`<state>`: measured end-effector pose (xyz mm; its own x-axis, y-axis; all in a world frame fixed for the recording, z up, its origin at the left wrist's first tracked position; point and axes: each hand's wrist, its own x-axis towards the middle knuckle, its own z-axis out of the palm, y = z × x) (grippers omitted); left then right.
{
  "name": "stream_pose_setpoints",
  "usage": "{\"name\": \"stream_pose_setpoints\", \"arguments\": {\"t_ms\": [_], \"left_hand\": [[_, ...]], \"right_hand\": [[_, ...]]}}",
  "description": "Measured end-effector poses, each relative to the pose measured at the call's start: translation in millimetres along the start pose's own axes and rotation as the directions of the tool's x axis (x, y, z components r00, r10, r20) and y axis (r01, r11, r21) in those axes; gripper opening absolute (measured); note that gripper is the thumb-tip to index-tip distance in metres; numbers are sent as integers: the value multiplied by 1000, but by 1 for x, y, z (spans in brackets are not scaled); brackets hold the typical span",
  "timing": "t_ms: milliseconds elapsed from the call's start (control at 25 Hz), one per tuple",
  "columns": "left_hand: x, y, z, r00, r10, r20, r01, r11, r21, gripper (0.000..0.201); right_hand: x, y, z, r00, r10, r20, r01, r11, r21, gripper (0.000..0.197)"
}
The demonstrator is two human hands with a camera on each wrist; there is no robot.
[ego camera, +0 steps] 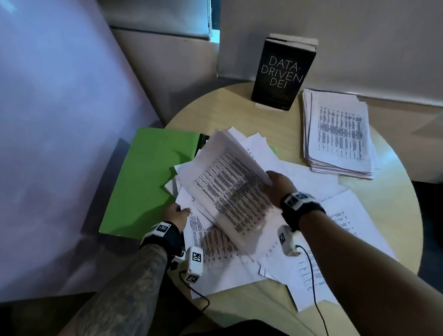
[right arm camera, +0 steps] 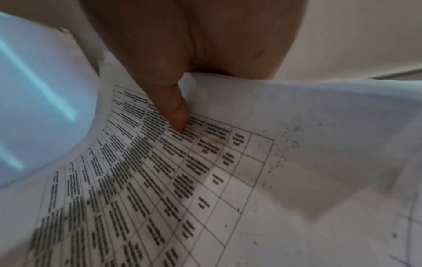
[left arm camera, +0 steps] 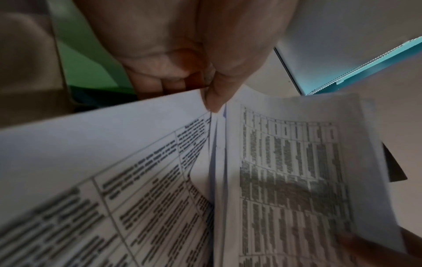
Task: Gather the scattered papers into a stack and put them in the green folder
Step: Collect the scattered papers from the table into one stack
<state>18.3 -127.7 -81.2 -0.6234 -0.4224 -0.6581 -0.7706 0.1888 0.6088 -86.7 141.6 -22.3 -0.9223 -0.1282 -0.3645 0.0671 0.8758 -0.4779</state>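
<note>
In the head view the right hand [ego camera: 278, 186] grips a bundle of printed sheets [ego camera: 230, 188] by its right edge, thumb on top, so the bundle runs away leftward from those fingers with its long axis pointing away from the person and up toward the green folder [ego camera: 147, 179]. The left hand [ego camera: 176, 213] pinches the papers at their near left corner, and the folder lies just beyond and to the left of its fingers, so it looks the nearer hand for opening it. Loose sheets [ego camera: 346, 219] lie under and to the right of the right wrist on the round table [ego camera: 393, 207]. The left wrist view shows the thumb [left arm camera: 217, 95] pressed against curled fingers on a sheet edge, with green behind the knuckles. The right wrist view shows the thumb [right arm camera: 175, 112] flat on a printed table, paper clamped beneath; the other fingers are hidden under the sheets.
</note>
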Motion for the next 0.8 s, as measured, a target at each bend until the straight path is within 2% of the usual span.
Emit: {"name": "stream_pose_setpoints", "arguments": {"t_ms": [120, 240, 400, 480, 560, 720, 800], "left_hand": [[3, 7, 0, 1000, -3, -25, 3, 1000, 7, 24], [11, 7, -1, 999, 4, -43, -3, 1000, 16, 33], [16, 2, 1, 995, 42, -88, -45, 998, -37, 27], [14, 3, 0, 993, 46, -107, -53, 997, -59, 30], [13, 5, 1, 994, 45, -104, -51, 997, -55, 34], [13, 4, 2, 995, 17, -101, -22, 999, -49, 34], [14, 3, 2, 994, 21, -112, -30, 996, -84, 31]], "right_hand": [[35, -18, 8, 995, -49, 83, 64, 980, -188, 10], [61, -24, 19, 987, -68, 145, 119, 918, -379, 30], [74, -19, 28, 978, 43, 205, 30, 940, -341, 67], [74, -15, 28, 971, 67, 229, 10, 947, -322, 68], [71, -9, 29, 979, 66, 193, 5, 938, -347, 69], [61, -2, 31, 992, 36, 123, 7, 941, -337, 88], [60, 0, 30, 990, 75, 120, -29, 937, -348, 80]]}}
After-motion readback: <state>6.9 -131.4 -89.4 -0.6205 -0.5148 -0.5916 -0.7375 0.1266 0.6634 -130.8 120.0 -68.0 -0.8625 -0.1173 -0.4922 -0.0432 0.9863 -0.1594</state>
